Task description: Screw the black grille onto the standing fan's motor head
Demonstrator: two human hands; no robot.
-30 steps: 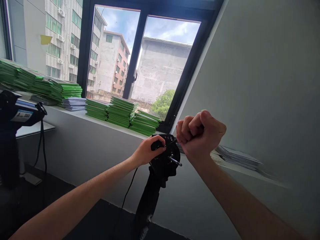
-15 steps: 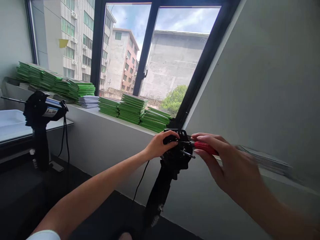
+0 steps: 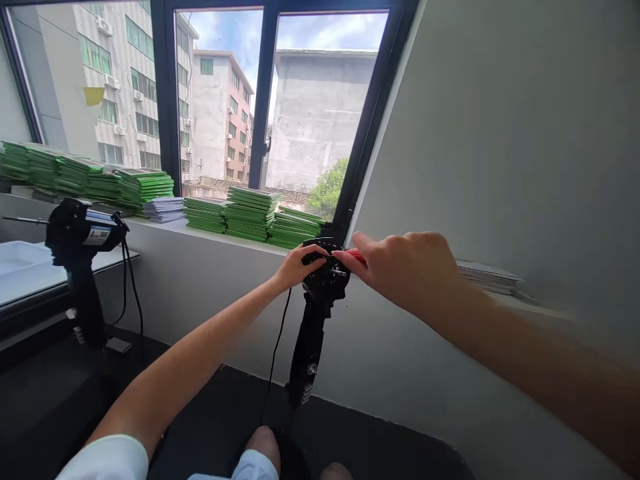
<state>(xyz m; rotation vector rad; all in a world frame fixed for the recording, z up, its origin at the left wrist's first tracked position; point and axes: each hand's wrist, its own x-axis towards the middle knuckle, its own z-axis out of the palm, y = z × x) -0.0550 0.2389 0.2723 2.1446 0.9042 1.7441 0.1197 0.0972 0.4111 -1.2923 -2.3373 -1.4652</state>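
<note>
Head view showed the left hand clasping the black pistol-shaped device head steady, which suited the right hand gripping the red-handled screwdriver squarely against it

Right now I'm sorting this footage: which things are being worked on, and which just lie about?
In use: left hand, right hand, red-handled screwdriver, black device on stand.
Lying about: green stacks, second black device, papers.

Head-worn view, facing forward, window ahead
</note>
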